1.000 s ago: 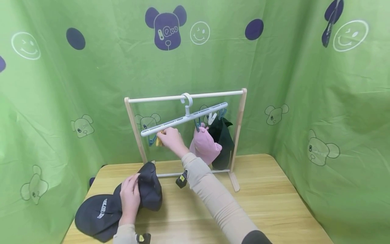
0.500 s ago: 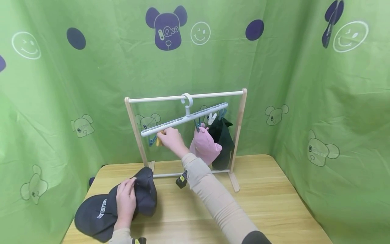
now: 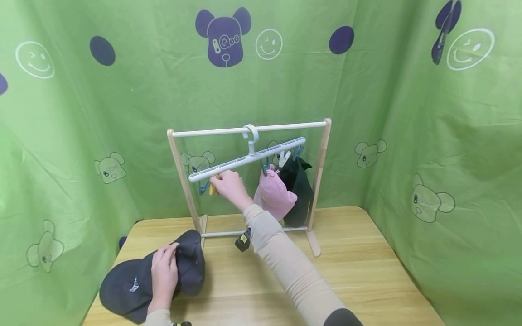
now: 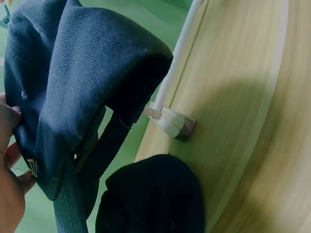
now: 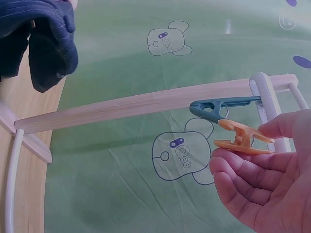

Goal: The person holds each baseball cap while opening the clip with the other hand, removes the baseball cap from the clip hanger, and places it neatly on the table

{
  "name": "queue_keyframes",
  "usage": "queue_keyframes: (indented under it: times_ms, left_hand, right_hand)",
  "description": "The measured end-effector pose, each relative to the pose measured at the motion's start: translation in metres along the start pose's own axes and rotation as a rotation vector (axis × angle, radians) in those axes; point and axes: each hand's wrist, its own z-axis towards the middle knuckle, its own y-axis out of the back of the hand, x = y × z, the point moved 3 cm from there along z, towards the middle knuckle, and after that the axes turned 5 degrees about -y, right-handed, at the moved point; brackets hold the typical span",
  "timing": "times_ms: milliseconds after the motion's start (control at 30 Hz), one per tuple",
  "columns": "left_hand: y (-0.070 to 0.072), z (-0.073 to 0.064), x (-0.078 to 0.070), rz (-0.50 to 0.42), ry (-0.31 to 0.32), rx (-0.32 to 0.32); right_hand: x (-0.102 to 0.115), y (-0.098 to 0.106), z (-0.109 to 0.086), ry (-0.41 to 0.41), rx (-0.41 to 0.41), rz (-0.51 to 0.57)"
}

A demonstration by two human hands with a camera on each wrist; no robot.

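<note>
My left hand point(image 3: 164, 274) grips a dark navy cap point(image 3: 190, 265), its opening turned to the right. In the left wrist view this cap point(image 4: 92, 77) hangs above the table, its back strap showing. Partly behind my left hand, a second dark cap point(image 3: 118, 290) with white lettering lies on the table. My right hand point(image 3: 231, 189) pinches a yellow-orange clip point(image 5: 243, 138) near the left end of the pale blue hanger point(image 3: 244, 159). Beside it hangs a teal clip point(image 5: 226, 106), gripping nothing. The orange clip's biting end also holds nothing.
The hanger hooks over the white rail point(image 3: 212, 132) of a small wooden rack. Toward its right end hang a pink cap point(image 3: 275, 194) and a dark green cap point(image 3: 302, 194), with a white clip point(image 3: 284, 158) between. Green curtains point(image 3: 440, 136) surround the wooden table point(image 3: 346, 271).
My left hand has drawn the navy cap left and toward me, covering part of the other cap's lettering and uncovering the rack's left foot. My right hand has stayed at the orange clip.
</note>
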Motion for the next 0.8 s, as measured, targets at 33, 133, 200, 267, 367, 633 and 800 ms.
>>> queue_keyframes:
  times_ms: [33,133,200,267,367,633,800]
  left_hand:
    - [0.000,-0.001,0.001,0.005,0.001,0.003]
    - [0.000,-0.003,0.005,0.020,-0.008,0.009]
    - [0.000,-0.005,0.008,0.031,-0.013,0.013]
    - [-0.001,-0.008,0.009,0.038,-0.016,0.019]
    - [-0.001,-0.011,0.011,0.045,-0.011,0.035]
    - [-0.004,-0.017,0.014,0.064,-0.018,0.076]
    - [-0.006,-0.020,0.017,0.068,-0.036,0.085]
  right_hand:
    - [0.000,0.000,0.000,-0.001,0.001,0.002]
    - [-0.001,-0.001,0.000,-0.002,0.004,0.003]
    - [-0.001,-0.001,0.001,-0.005,0.005,0.003]
    - [-0.001,-0.001,0.001,-0.009,0.006,0.002]
    - [-0.002,-0.001,0.001,-0.013,0.009,0.006]
    - [-0.002,-0.002,0.002,-0.015,0.012,0.011]
    - [-0.003,-0.003,0.003,-0.013,0.004,0.003]
